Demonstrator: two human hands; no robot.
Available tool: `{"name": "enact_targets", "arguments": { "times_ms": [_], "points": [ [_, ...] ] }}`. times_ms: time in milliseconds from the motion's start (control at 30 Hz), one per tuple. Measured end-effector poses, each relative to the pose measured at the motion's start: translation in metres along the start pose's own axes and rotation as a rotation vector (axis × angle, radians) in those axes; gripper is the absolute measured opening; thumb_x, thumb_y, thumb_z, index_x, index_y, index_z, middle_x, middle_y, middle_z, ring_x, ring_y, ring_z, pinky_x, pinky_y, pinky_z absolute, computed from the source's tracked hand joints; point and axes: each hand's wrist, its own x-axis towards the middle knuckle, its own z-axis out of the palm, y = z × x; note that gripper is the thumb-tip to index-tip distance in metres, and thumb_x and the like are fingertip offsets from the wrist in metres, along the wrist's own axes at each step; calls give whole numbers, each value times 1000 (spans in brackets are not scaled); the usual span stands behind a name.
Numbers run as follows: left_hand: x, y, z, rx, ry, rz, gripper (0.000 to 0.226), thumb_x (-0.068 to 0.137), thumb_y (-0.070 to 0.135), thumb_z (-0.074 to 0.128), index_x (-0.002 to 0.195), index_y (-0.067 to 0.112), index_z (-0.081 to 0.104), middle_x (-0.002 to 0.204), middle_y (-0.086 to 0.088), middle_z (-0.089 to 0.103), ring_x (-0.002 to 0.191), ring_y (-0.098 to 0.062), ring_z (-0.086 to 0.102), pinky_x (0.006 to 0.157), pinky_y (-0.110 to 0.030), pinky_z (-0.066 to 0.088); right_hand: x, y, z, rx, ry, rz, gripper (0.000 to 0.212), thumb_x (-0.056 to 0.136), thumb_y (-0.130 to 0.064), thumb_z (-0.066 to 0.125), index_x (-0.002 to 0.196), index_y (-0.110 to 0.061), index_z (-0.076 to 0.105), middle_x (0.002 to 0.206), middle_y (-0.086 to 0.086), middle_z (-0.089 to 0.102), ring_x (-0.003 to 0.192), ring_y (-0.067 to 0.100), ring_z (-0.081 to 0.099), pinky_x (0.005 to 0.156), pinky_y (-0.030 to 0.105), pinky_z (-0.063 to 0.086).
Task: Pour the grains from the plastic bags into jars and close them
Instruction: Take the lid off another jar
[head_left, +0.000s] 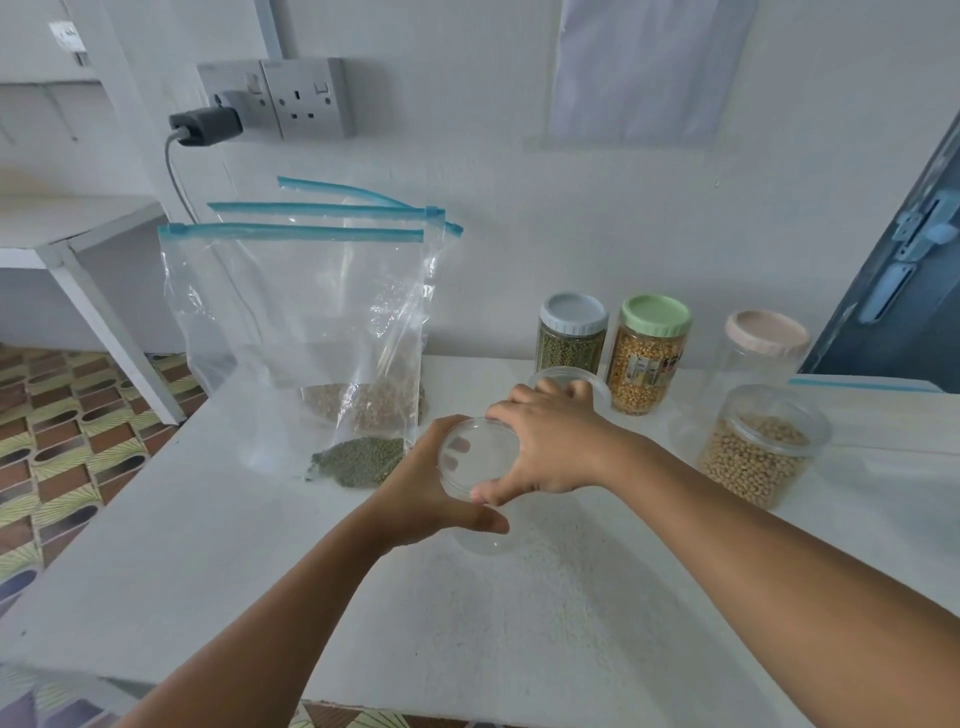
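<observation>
A clear, empty plastic jar (480, 540) stands at the middle of the white table (260, 545). My left hand (415, 493) grips its body from the left. My right hand (550, 447) holds the clear lid (472, 457) on top of it, thumb at the near rim and fingers at the far rim. Three blue-zipped plastic bags lean against the wall behind. The front bag (296, 338) has green grains at its bottom, and a bag behind it (363, 402) has brownish grains.
At the right stand a grey-lidded jar of green beans (571, 332), a green-lidded jar of corn (649, 358), an empty pink-lidded jar (763, 348) and a clear jar of soybeans (758, 457). Another clear rim (597, 387) shows behind my right hand. A charger (205, 127) is plugged into the wall.
</observation>
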Motion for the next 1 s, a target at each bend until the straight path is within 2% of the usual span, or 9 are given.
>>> {"name": "enact_targets", "arguments": {
  "times_ms": [100,200,367,533,633,767,867,933,1000],
  "points": [
    [1,-2,-2,-25,-27,-24,132,43,46,106,151,51,31,142,18,50,128,-3,53,103,-32,48,-1,2,-5,5,-37,7,110,69,-99,46,156,-33,37,149,-4,44,139,22,30,107,46,21],
    [2,-4,4,-79,-33,-35,130,44,41,107,149,51,32,141,16,56,131,-6,54,106,-37,52,2,-1,-10,20,-55,48,112,64,-105,38,147,-31,50,143,0,51,137,25,33,108,49,20],
    [6,-8,13,-43,23,17,112,51,39,105,144,42,44,136,13,59,128,-3,54,106,-35,48,4,-9,-4,-32,10,46,106,65,-99,50,140,-25,54,130,-2,52,126,25,42,104,49,28],
    [10,-9,15,-34,27,43,112,50,36,106,145,36,46,137,13,58,129,-4,54,106,-31,47,5,-6,4,15,56,27,99,66,-95,54,138,-27,52,123,-6,48,118,21,42,99,47,29],
    [10,-8,16,-50,31,39,110,52,28,106,144,33,45,137,12,57,130,-1,53,105,-25,44,7,-1,1,48,30,-19,98,68,-91,59,145,-30,47,127,-8,46,122,19,39,99,44,26],
    [9,-2,17,-63,46,24,108,55,23,105,142,35,42,137,13,55,123,10,51,99,-22,43,7,7,-6,75,-39,-97,99,74,-84,64,158,-41,32,145,-8,41,134,18,29,106,42,22],
    [10,1,14,-70,37,20,114,54,26,105,145,37,38,138,14,53,125,7,52,100,-24,47,4,9,-9,50,-43,-37,109,74,-93,51,161,-33,25,156,-3,36,144,22,23,115,46,16],
    [8,0,12,-85,27,-10,120,51,30,106,147,40,34,139,12,54,127,-1,55,98,-27,53,3,9,-11,26,-16,35,111,71,-101,38,154,-28,38,151,0,41,141,25,28,115,49,19],
    [8,-3,10,-86,24,-8,119,52,31,106,146,43,34,138,12,55,126,-1,57,95,-26,56,6,8,-10,-35,24,54,110,65,-106,31,140,-30,54,137,-1,48,131,24,36,109,48,23]
  ]
}}
